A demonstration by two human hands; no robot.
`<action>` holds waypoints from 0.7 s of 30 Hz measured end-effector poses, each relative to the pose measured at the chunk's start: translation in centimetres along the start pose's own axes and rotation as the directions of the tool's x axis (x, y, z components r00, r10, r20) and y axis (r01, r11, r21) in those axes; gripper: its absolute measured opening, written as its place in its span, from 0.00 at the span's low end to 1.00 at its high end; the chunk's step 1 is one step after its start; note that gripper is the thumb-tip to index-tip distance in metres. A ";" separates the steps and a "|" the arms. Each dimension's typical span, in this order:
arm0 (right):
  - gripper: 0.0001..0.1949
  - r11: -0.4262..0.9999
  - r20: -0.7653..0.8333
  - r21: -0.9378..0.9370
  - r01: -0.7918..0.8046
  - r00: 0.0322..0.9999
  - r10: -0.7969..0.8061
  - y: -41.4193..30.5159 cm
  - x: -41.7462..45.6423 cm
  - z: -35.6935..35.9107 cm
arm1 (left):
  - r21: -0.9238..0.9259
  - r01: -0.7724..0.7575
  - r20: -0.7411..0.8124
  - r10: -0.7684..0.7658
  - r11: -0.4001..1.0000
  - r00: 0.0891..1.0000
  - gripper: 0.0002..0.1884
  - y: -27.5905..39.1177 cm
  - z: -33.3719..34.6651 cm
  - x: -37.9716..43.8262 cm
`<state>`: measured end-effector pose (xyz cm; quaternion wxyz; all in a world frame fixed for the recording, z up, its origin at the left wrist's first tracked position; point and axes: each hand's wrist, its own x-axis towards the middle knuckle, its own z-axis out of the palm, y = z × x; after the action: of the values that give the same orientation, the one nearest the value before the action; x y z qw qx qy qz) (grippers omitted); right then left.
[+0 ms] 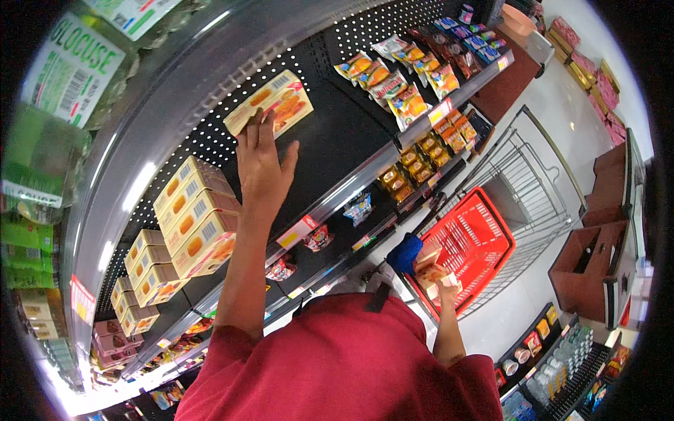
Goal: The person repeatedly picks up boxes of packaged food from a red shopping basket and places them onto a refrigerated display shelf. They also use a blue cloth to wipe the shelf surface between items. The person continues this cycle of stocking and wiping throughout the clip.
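On the dark shelf (337, 142), a cream food box (284, 97) with pictures of pastry lies near the perforated back panel. The fingertips of my left hand (263, 168) rest on its near side, while the thumb stands apart from it. Beside my left forearm are stacked cream boxes (197, 221) of similar design. Lower right, my right hand (448, 296) grips another cream box (434, 276) at the near end of a red plastic basket (474, 247). More of a cream carton (427, 252) shows just beyond it, next to a dark blue cloth item (404, 253).
The basket sits in a metal shopping cart (542, 194) to the right. Bagged snacks (389, 84) fill the shelf's far end, with small golden packs (424, 152) below. Brown cabinets (595, 268) stand past the cart. Green packages (73, 68) hang close on the upper left.
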<state>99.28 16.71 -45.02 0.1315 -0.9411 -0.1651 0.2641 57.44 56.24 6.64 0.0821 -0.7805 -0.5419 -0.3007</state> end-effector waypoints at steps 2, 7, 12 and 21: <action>0.53 0.992 0.058 -0.102 -0.071 0.995 0.077 -3.4 -1.7 -1.4 | 0.148 0.095 0.012 -0.098 0.984 0.995 0.35 -1.9 0.0 0.6; 0.53 0.999 0.116 -0.036 -0.021 0.993 0.025 -3.5 -2.9 -5.4 | 0.304 0.214 0.009 -0.227 0.928 0.974 0.35 -5.2 2.0 1.5; 0.44 0.985 0.095 0.144 0.092 0.990 -0.107 -3.4 -5.0 -7.4 | 0.339 0.251 0.017 -0.272 0.907 0.962 0.36 -4.3 1.1 0.9; 0.23 0.832 -0.074 0.086 0.548 0.836 -0.544 -8.0 -6.7 -9.4 | 0.406 0.185 0.015 -0.209 0.895 0.978 0.34 -5.2 1.3 1.4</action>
<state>97.04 19.98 -31.52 0.2537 -0.8527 -0.4097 0.2017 53.64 59.98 5.32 0.1942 -0.6965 -0.6703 -0.1671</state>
